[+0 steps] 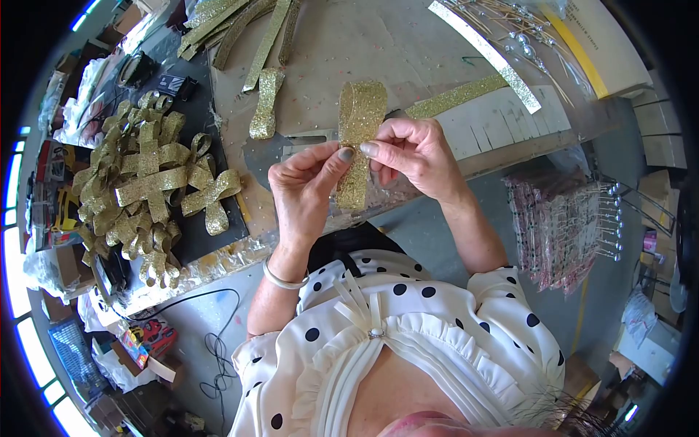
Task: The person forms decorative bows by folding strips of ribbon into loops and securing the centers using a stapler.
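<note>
Between my two hands a gold glitter ribbon loop (362,109) is held upright, with part of it above my fingers and part hanging below. My left hand (309,186) pinches its middle from the left, thumb pressed on the front. My right hand (415,153) pinches the same middle from the right, thumb tip close to the left thumb. Fingers behind the ribbon are partly hidden. A smaller gold ribbon loop (267,102) lies on the table beyond my left hand. Near my right hand, a flat gold strip (455,96) rests along a white marked board (502,120).
Finished-looking gold bows (149,178) are heaped on a dark mat at the left. Gold strips (244,33) lie at the table's far side. A silver strip (488,54), beaded sticks (524,40) and a cardboard box (593,47) are at the far right. Bundled beaded sticks (561,226) hang beside the table.
</note>
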### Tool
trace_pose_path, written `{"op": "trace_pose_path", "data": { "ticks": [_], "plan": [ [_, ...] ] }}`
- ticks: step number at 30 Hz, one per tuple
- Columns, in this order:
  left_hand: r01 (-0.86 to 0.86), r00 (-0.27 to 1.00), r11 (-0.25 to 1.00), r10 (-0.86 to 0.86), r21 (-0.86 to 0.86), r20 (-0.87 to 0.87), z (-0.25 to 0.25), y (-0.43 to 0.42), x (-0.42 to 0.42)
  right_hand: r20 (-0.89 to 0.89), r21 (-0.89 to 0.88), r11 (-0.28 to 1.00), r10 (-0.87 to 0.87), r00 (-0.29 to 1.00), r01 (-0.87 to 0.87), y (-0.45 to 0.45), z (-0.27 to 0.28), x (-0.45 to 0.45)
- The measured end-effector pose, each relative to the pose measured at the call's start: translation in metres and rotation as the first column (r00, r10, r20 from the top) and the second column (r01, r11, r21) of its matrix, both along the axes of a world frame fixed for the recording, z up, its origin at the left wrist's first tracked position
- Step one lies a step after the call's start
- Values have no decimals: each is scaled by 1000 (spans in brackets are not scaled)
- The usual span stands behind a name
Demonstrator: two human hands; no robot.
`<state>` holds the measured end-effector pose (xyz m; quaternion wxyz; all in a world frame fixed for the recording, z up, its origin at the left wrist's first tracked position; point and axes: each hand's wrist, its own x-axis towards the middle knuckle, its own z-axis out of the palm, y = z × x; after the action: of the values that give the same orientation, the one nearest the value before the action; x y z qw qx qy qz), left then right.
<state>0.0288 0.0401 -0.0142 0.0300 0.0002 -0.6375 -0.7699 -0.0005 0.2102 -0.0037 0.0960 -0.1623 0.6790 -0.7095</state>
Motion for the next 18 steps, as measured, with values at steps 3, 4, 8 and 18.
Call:
{"op": "trace_pose_path", "data": {
  "ticks": [3, 4, 8, 18],
  "plan": [
    [78, 994, 995, -82, 65, 67, 3, -5, -4, 86, -38, 995, 90, 992, -87, 5, -3, -5],
    [130, 981, 969, -157, 212, 118, 3, -6, -5, 141, -155, 976, 176, 974, -154, 5, -10, -9],
    [231, 905, 870, -356, 436, 230, 6, -8, -7, 227, -550, 789, 457, 860, -275, 2, -19, -14],
    [248, 842, 818, -447, 519, 303, 3, -10, -11, 270, -595, 763, 486, 831, -253, 0, -42, -21]
  ]
}}
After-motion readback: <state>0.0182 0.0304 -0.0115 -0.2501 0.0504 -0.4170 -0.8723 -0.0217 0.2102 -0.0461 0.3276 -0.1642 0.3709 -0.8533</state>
